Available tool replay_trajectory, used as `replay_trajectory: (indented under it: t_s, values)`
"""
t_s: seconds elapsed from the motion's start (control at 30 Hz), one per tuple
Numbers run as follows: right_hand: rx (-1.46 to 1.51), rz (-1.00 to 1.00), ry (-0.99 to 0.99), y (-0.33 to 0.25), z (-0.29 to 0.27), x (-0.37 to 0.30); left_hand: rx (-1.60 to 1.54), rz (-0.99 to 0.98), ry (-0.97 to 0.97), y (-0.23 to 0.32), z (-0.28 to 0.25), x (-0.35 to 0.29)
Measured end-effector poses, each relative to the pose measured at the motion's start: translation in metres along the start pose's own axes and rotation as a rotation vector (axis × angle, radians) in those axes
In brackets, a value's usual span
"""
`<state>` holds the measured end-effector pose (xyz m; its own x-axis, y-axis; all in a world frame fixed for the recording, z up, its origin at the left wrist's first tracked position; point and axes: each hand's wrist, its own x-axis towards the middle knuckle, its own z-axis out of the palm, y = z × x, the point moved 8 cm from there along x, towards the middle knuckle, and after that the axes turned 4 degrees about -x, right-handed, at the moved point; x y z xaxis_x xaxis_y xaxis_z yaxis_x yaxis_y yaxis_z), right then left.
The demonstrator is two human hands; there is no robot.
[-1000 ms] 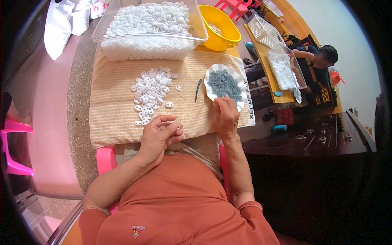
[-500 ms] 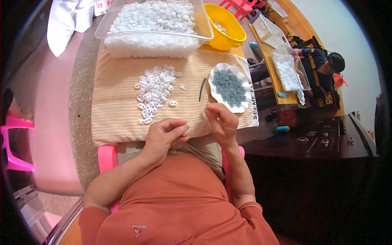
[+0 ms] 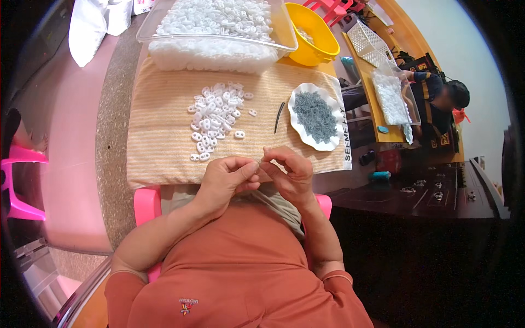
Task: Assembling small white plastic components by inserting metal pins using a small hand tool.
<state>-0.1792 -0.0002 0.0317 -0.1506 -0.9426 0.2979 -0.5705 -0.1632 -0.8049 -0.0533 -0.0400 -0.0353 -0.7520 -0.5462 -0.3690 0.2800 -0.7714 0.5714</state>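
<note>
My left hand point(image 3: 232, 177) and my right hand point(image 3: 287, 170) meet fingertip to fingertip over the near edge of the table, both closed in a pinch. What lies between the fingers is too small to make out. Beyond the left hand spreads a loose pile of small white plastic pieces point(image 3: 216, 115), oval with two holes each. To the right, a white wavy-rimmed plate point(image 3: 298, 134) carries a heap of small grey-green translucent pieces point(image 3: 316, 117). Between pile and plate lies a thin dark curved stick point(image 3: 279, 117).
A striped cloth point(image 3: 158, 126) covers the table. At its far side stand a clear bin point(image 3: 219, 54) full of white pieces and a yellow tub point(image 3: 317, 44). Another person point(image 3: 437, 98) sits at a table to the right. A pink stool point(image 3: 22, 183) is at left.
My right hand has moved left and slightly down from beside the plate, bringing its fingertips against those of my left hand. The whole view has shifted slightly.
</note>
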Motion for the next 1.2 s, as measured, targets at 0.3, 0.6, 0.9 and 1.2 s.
replay_trajectory:
  t_s: [0.3, 0.6, 0.9, 1.2]
  values:
    - [0.113, 0.053, -0.004, -0.001, 0.005, -0.002, -0.062, -0.063, -0.028, -0.003, 0.002, 0.0]
    - [0.098, -0.045, -0.019, -0.008, 0.005, 0.001, -0.03, -0.05, -0.044, -0.001, 0.003, 0.0]
    - [0.223, 0.212, -0.164, 0.001, 0.012, 0.001, 0.081, 0.008, -0.072, 0.004, 0.001, 0.001]
    - [0.507, 0.484, -0.261, 0.02, 0.02, -0.009, 0.302, 0.144, -0.084, 0.016, 0.009, -0.002]
